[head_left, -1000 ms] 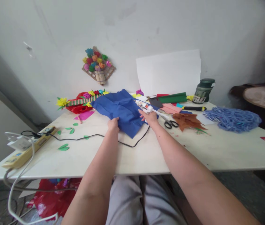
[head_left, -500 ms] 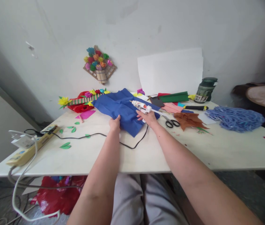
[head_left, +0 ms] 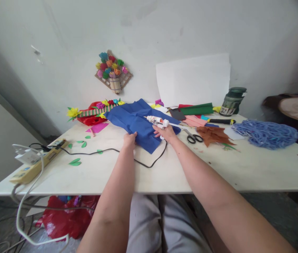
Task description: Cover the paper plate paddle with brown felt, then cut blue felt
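A wrinkled sheet of blue crepe paper (head_left: 146, 137) lies across the middle of the table. My left hand (head_left: 130, 139) grips its near left edge, thumb up on top and the other fingers largely out of sight. In my right hand (head_left: 166, 133) is a white hot glue gun (head_left: 156, 121), closed in the fingers above the sheet, its nozzle pointing left. A glue stick sticks out at its back. From the gun a black cord (head_left: 154, 162) loops over the tabletop. Scissors (head_left: 193, 137) with black handles lie just right of my right hand.
At left stands a power strip (head_left: 27, 174) with plugs, near several green paper leaves (head_left: 75, 162). Behind the sheet is a flower-trimmed strip (head_left: 93, 111). To the right are brown paper (head_left: 212, 135), a cutter knife (head_left: 222, 121), a green jar (head_left: 232, 102) and a blue yarn bundle (head_left: 267, 134).
The view has shifted very slightly. Both hands, the glue gun and the blue crepe paper look practically unmoved.
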The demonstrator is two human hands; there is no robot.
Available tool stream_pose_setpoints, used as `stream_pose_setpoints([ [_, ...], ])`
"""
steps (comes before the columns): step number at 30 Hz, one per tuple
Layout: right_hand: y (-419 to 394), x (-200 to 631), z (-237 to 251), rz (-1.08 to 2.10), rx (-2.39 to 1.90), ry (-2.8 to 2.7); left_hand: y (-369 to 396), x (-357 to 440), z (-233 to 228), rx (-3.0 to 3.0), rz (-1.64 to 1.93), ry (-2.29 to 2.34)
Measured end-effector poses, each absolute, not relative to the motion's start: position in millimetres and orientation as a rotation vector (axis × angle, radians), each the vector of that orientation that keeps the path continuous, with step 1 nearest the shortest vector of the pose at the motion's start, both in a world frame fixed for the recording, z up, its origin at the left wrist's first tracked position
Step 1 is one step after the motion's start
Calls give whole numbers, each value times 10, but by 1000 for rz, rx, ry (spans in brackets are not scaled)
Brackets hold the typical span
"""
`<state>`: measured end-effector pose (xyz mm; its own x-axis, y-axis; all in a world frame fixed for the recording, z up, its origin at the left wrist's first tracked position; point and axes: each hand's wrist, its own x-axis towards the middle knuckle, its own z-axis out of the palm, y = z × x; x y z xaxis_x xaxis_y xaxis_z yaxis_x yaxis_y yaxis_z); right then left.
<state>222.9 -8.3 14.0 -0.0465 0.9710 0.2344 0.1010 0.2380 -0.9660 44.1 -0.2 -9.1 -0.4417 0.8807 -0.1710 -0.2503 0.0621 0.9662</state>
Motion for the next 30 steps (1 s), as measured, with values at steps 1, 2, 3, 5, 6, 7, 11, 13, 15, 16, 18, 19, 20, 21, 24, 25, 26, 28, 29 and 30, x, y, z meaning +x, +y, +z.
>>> stream_pose_setpoints([
  [1, -72, 2229, 131, 997, -1080, -1414, 10, 435, -101, 683, 1541, 1455],
  [2, -58, 2230, 119, 991, -1071, -1411, 21, 429, -110, 688, 1534, 1494],
  [3, -42, 2232, 104, 981, -1070, -1407, 30, 424, -117, 694, 1528, 1530],
  [5, -12, 2242, 78, 954, -1095, -1411, 39, 418, -122, 703, 1516, 1574],
  [6, 0, 2249, 69, 934, -1119, -1415, 39, 418, -120, 707, 1510, 1579],
  [7, 6, 2256, 64, 918, -1139, -1423, 36, 420, -116, 709, 1505, 1576],
  [11, -10, 2270, 84, 887, -1162, -1426, 16, 436, -91, 689, 1502, 1525],
  [13, -25, 2267, 97, 887, -1155, -1426, 15, 442, -86, 671, 1515, 1486],
  [15, -27, 2264, 99, 887, -1136, -1426, 20, 444, -87, 655, 1527, 1459],
  [16, -22, 2265, 95, 886, -1124, -1423, 24, 442, -88, 649, 1531, 1458],
  [18, -3, 2270, 86, 873, -1100, -1400, 28, 436, -87, 648, 1530, 1488],
  [19, 8, 2276, 82, 867, -1092, -1379, 25, 431, -83, 653, 1527, 1510],
  [20, 19, 2282, 80, 863, -1088, -1354, 19, 427, -78, 657, 1523, 1529],
  [21, 28, 2290, 81, 862, -1089, -1326, 9, 422, -70, 662, 1521, 1534],
  [24, 48, 2314, 85, 864, -1112, -1269, -34, 409, -46, 681, 1524, 1430],
  [25, 55, 2322, 84, 862, -1125, -1261, -48, 405, -41, 692, 1521, 1378],
  [26, 63, 2329, 80, 858, -1139, -1256, -58, 401, -41, 703, 1512, 1341],
  [28, 89, 2346, 61, 832, -1177, -1254, -62, 392, -50, 721, 1483, 1339],
  [29, 106, 2356, 47, 804, -1202, -1265, -54, 386, -58, 726, 1469, 1370],
  [30, 126, 2367, 31, 772, -1227, -1281, -39, 378, -68, 729, 1462, 1421],
])
